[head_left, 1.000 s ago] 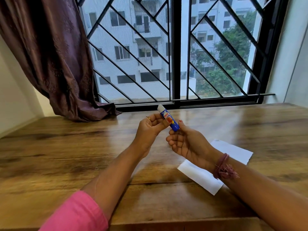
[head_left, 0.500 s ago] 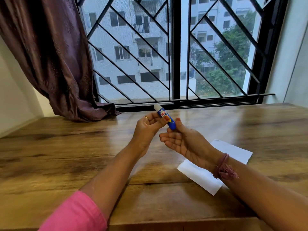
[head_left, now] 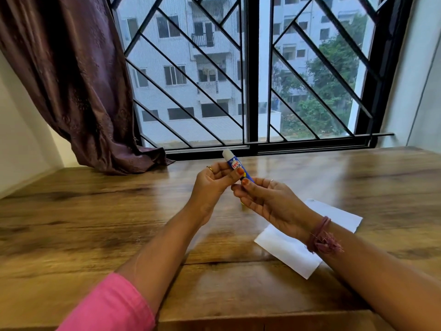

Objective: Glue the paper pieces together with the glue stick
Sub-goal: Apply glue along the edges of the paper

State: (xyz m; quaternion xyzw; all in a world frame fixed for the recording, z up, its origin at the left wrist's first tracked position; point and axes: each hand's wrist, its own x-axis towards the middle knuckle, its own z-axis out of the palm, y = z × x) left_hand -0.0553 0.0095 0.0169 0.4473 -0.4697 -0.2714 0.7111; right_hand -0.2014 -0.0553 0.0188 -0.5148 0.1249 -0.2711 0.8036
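Right hand point(head_left: 269, 201) risen, fingertips now pinching lower end of glue stick point(head_left: 235, 164); left hand point(head_left: 212, 185) pinches mid-barrel. Stick tilted, white end up-left. Paper point(head_left: 288, 249) under right wrist.

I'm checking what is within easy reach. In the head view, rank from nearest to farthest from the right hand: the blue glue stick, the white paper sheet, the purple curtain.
1. Blue glue stick: at the right hand's fingertips.
2. White paper sheet: on the table, under the wrist.
3. Purple curtain: far left, by the window.
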